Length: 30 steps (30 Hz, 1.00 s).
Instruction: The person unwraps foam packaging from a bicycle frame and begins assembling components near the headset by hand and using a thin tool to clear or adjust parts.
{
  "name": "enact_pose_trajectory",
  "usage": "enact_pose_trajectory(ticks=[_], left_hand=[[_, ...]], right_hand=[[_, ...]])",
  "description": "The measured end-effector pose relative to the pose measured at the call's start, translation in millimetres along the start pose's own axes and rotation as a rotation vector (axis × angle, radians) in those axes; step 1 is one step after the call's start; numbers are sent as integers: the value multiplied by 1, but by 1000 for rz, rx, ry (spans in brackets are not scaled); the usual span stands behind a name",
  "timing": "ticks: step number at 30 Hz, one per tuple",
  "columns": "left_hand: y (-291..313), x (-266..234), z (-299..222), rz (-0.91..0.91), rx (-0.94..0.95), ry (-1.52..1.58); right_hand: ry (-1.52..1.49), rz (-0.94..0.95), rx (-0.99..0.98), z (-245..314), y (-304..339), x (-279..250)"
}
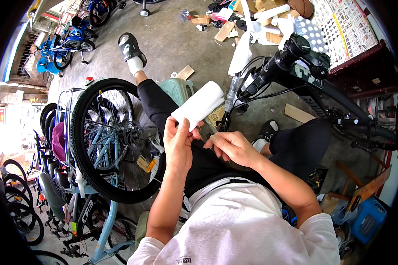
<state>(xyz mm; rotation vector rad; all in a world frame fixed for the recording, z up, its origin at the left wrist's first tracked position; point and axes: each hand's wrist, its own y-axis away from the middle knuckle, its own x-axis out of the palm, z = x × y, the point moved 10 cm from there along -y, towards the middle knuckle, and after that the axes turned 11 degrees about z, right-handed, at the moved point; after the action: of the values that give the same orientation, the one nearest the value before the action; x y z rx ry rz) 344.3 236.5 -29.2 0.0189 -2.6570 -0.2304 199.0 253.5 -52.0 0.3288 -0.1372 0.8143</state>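
Observation:
In front of my lap, my left hand (177, 139) is closed round the near end of a white wrapped roll (202, 102), which looks like foam sheet or plastic. The roll slants up and away to the right. Just to its right, my right hand (234, 148) is closed in a pinch; what its fingers hold is too small to make out. Beyond my right hand stands a black bicycle frame (316, 84), tilted, with clear wrap round its fork leg (231, 95). A bicycle wheel with a black tyre (75, 132) stands upright to my left.
Several parked bicycles crowd the left, including a light blue frame (105, 234). Cardboard and white packing scraps (269, 22) lie on the floor at the far right. A pale green plastic stool (174, 90) stands behind the roll. A blue case (369, 220) sits at the near right.

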Motion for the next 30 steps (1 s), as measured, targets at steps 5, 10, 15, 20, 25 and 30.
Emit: enact_pose_trajectory(ticks=[5,10,15,20,25,30], left_hand=[[1,-17,4,-91,49,-190],[2,-27,-10,-144,136,-471],[5,-6,-25,-50,15,-1114],[12,8,-8,278,-122,-952],[17,22,10,509,-202,-790],[22,14,25,376,-374,-222]], right_hand=[[-148,2,81,-13,2,5],[-230,7,108,-5,10,2],[-70,-91,154,15,17,-39],[-701,-66,262,0,5,-59],[-965,43,133,-21,-15,-65],[-445,-47,56,-19,-5,-57]])
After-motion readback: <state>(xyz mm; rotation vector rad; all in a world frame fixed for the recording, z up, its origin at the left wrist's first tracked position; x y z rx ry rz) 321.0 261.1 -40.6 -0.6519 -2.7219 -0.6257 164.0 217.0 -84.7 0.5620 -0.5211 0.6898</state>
